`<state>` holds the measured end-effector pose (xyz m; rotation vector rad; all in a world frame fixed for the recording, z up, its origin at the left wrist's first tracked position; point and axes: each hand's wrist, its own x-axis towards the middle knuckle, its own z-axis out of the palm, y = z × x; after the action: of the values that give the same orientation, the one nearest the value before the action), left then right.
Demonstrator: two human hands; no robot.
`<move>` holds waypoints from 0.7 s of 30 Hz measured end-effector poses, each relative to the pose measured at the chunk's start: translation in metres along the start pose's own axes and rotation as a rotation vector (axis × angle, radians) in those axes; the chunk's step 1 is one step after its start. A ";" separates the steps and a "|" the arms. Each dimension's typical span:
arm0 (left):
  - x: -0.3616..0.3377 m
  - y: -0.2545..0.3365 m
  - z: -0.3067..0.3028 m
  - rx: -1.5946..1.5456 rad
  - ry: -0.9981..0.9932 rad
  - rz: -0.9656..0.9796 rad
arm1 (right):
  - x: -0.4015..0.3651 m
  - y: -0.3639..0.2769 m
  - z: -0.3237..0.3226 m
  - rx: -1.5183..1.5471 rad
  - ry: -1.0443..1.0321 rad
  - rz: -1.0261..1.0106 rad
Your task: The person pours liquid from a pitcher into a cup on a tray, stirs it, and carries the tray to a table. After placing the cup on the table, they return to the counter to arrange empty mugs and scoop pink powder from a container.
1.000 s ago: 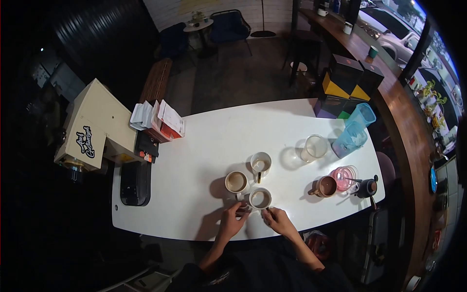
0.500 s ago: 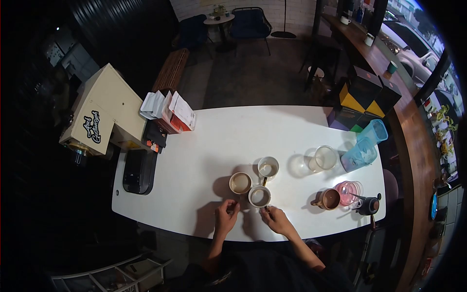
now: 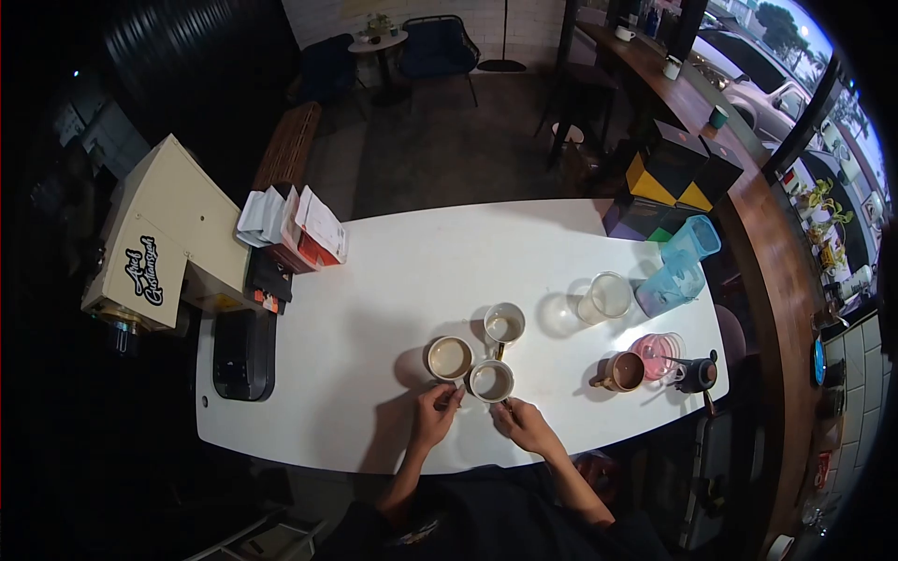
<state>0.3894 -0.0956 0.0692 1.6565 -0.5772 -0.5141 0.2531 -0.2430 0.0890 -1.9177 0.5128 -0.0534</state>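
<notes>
Three white cups of coffee stand close together on the white table (image 3: 393, 280): a left cup (image 3: 450, 358), a far cup (image 3: 503, 324) and a near cup (image 3: 492, 381). My left hand (image 3: 435, 418) is just below the left cup, fingers pinched on a small spoon-like thing (image 3: 451, 402). My right hand (image 3: 524, 426) rests on the table just below the near cup, fingers curled near a thin dark object; what it holds is too small to tell.
A brown mug (image 3: 624, 371), pink glass (image 3: 658, 350) and small black kettle (image 3: 700, 371) stand at right. A clear glass jug (image 3: 603, 296) and blue containers (image 3: 678, 262) sit behind. A cream grinder (image 3: 159, 243) and bags (image 3: 299, 229) stand at left.
My left hand has drawn back slightly from the near cup toward the left cup. The view has shifted; the cups stay in place.
</notes>
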 end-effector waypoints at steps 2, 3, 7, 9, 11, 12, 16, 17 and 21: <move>0.005 0.001 -0.004 0.007 0.003 0.048 | 0.001 0.004 0.006 0.038 0.049 -0.027; 0.006 0.002 -0.004 -0.003 0.012 0.023 | 0.002 -0.001 0.006 0.037 0.057 -0.027; 0.005 -0.006 -0.011 0.000 0.016 -0.022 | 0.004 -0.011 0.009 0.029 0.042 0.038; 0.008 -0.007 -0.016 -0.025 0.032 0.005 | 0.008 -0.009 0.014 0.034 0.063 0.042; 0.010 -0.007 -0.020 -0.036 0.029 0.008 | 0.011 -0.007 0.018 0.020 0.102 0.006; 0.009 -0.007 -0.021 -0.046 0.037 0.003 | 0.011 -0.008 0.021 0.018 0.107 0.011; 0.012 -0.013 -0.025 -0.071 0.032 -0.015 | 0.017 -0.013 0.022 -0.017 0.115 0.083; 0.012 -0.014 -0.026 -0.073 0.036 -0.017 | 0.017 -0.014 0.023 -0.027 0.117 0.107; 0.014 -0.013 -0.028 -0.140 0.027 -0.063 | 0.023 -0.021 0.023 -0.012 0.140 0.072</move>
<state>0.4186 -0.0811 0.0604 1.5497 -0.4600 -0.5646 0.2873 -0.2254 0.0941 -1.9146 0.6771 -0.1386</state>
